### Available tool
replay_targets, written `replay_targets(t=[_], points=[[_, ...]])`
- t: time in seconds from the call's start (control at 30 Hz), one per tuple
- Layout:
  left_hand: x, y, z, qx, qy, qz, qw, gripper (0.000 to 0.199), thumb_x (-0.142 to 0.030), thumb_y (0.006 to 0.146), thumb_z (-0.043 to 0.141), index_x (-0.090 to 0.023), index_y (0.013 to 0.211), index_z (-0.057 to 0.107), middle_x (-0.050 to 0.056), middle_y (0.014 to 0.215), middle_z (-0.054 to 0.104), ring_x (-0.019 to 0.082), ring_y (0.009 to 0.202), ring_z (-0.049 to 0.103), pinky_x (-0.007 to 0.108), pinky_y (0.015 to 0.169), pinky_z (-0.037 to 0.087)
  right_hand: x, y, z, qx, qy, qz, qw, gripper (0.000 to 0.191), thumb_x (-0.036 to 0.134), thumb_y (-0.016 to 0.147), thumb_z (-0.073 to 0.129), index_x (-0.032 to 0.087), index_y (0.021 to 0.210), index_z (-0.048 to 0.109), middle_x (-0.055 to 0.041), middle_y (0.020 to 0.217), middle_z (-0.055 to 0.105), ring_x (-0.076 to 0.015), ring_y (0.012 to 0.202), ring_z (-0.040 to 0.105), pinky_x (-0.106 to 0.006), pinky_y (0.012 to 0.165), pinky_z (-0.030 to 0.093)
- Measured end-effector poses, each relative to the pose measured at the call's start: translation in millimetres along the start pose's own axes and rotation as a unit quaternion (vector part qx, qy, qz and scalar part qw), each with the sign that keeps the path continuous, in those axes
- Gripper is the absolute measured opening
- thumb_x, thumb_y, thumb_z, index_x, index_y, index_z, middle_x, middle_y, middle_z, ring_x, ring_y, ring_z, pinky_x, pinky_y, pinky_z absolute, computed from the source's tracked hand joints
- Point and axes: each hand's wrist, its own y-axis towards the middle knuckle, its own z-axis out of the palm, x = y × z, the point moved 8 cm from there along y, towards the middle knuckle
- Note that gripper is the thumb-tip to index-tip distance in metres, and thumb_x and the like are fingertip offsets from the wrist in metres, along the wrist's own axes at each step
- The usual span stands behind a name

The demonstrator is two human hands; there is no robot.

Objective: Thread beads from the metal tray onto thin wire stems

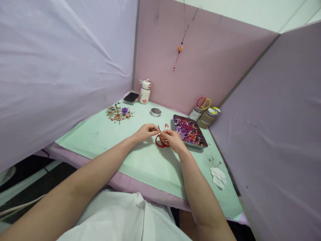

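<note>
Over the middle of the table, my left hand (147, 132) and my right hand (172, 139) meet nearly fingertip to fingertip. Both are closed in a pinch. A tiny yellowish piece (160, 133) shows at the right fingertips, too small to name; what the left fingers pinch is hidden. Red-handled scissors (158, 142) lie just below the hands, partly covered by the right one. Beyond the fingers is a small red-and-white item (167, 126). A metal tray (193, 146) full of purple, red and orange beads stands right of my right hand.
Beaded pieces (117, 115) are piled at the left. Behind stand a phone (131, 97), a white bottle (144, 93) and a round tin (155, 112). Jars (208, 117), one holding scissors, stand back right. White gloves (218, 178) lie front right. A beaded string (180, 49) hangs from the wall.
</note>
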Motion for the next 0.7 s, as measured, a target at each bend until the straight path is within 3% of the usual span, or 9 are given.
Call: replay_targets(t=[0.7], points=[[-2.2,-1.8,-0.4,-0.001,-0.02,-0.019,1.0,0.016,-0.028,0.069,0.064,-0.014,0.076,0.069,0.006,0.08,0.067,0.016,0.076,0.06,0.029,0.074,0.045,-1.6,1.3,3.9,0.015,0.009,0.006,1.0,0.04,0.054,0.065,0.069,0.016,0.07,0.057,0.0039,0.052,0.048,-0.0057,0.044,0.033,-0.021,0.043,0.021]])
